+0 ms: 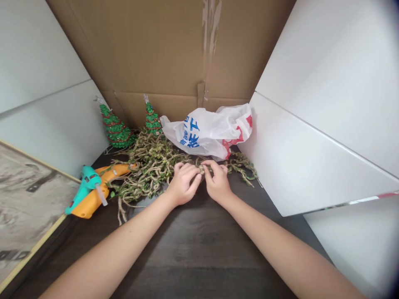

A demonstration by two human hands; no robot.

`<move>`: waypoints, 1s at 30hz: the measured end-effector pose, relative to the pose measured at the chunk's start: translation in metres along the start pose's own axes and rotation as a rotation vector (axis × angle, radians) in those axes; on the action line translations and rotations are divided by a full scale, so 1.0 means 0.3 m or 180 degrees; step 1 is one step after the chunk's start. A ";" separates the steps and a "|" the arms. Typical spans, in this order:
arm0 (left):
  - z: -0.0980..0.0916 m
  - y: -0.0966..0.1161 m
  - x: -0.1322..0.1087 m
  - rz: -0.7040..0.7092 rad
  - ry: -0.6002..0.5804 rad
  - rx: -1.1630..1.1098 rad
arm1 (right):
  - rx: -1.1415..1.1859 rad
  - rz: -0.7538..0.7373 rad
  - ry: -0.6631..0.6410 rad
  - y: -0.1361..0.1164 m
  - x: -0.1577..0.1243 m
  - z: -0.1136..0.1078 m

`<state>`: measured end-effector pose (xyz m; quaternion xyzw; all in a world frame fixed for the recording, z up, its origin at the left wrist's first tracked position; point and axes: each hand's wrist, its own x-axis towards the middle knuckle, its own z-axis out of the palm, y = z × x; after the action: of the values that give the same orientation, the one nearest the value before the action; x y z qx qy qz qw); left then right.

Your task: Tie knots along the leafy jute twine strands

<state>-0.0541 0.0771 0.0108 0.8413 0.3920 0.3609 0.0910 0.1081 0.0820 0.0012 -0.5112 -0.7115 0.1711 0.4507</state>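
My left hand (185, 182) and my right hand (216, 181) meet low over the dark table. Their thumbs and fingertips pinch a small beige piece of jute twine (201, 169) between them, mostly covered by the fingers. Just left of my hands spreads a tangled heap of jute twine with small green leaves (152, 166). More leafy twine (243, 165) lies to the right of my right hand. Behind my hands rests a crumpled white plastic bag (207, 131) with blue and red print.
Two small green decorated trees (116, 128) stand at the back left. A teal glue gun (89, 178) with a translucent stick lies across an orange tool (90, 203). Cardboard (156, 50) rises behind, and white panels (311, 124) flank the dark tabletop (193, 249).
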 end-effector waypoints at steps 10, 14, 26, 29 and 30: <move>0.009 -0.009 0.002 -0.0285 0.0483 -0.0087 | -0.0295 -0.0135 -0.0354 -0.012 -0.001 -0.003; 0.007 -0.009 0.004 -0.0511 0.0429 0.0070 | -0.0649 -0.0479 -0.0807 -0.028 -0.011 -0.007; 0.010 -0.009 0.017 -0.0843 0.0025 0.0421 | -0.0347 -0.0934 -0.0979 -0.022 -0.017 -0.012; 0.010 -0.008 0.018 -0.0851 0.0028 0.0428 | 0.0071 -0.0840 -0.0689 -0.015 -0.013 -0.012; 0.010 -0.007 0.017 -0.0854 0.0029 0.0441 | 0.0213 -0.0754 -0.0554 -0.012 -0.010 -0.012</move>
<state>-0.0511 0.0828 0.0103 0.7840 0.5253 0.3214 0.0783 0.1090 0.0770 0.0043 -0.3916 -0.7971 0.1840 0.4212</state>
